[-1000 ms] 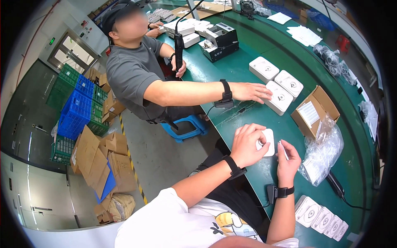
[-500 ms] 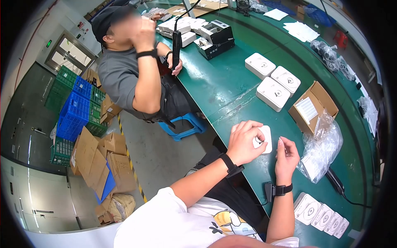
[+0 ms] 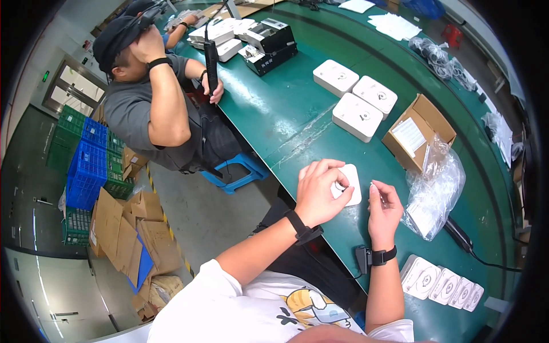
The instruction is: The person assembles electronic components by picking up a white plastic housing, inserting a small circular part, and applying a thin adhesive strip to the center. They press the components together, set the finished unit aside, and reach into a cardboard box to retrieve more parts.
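Note:
A small white box (image 3: 355,182) with rounded corners lies on the green table (image 3: 286,123). From its left side, my left hand (image 3: 321,191) reaches over it with thumb and fingers curled on it. Those fingers cover part of its top face. Just right of the box, my right hand (image 3: 385,212) is raised, thumb and index finger pinched together. A tiny pale bit shows at the fingertips, too small to name. Both wrists wear black bands.
Beyond my hands are white boxes (image 3: 358,116) and an open carton (image 3: 423,128), with clear plastic bags (image 3: 437,188) beside it. A black handheld tool (image 3: 459,235) with a cable lies right. Smaller white boxes (image 3: 445,286) stand in a row. A co-worker (image 3: 154,108) sits at left.
The whole view has shifted, so the table and boxes appear further left and higher. My hands keep nearly the same pose around the box. The co-worker's hand stays raised to the head.

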`<move>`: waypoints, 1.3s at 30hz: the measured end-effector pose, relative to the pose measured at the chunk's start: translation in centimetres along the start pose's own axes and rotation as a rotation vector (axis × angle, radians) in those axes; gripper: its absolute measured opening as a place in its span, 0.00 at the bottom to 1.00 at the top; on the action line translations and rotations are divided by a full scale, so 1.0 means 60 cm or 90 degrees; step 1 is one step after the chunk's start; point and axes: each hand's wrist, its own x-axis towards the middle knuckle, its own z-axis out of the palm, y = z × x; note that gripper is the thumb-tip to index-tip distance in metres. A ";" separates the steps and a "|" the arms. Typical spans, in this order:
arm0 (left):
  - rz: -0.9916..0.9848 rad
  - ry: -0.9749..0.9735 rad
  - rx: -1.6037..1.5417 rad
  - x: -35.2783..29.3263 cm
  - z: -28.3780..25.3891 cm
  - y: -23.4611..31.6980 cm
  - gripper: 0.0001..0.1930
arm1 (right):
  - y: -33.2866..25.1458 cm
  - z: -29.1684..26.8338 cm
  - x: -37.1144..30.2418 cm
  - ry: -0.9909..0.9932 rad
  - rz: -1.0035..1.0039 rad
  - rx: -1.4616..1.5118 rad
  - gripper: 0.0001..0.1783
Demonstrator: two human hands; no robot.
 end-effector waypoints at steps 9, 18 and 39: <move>-0.178 -0.369 -0.137 0.271 -0.082 -0.041 0.21 | -0.013 -0.010 -0.012 0.012 0.045 0.006 0.10; 0.016 -0.228 -0.075 0.384 -0.141 -0.005 0.25 | -0.025 -0.002 -0.008 0.020 0.112 0.058 0.14; 0.103 -0.082 -0.005 -0.013 -0.008 -0.014 0.08 | -0.016 -0.011 0.001 0.032 0.109 0.122 0.20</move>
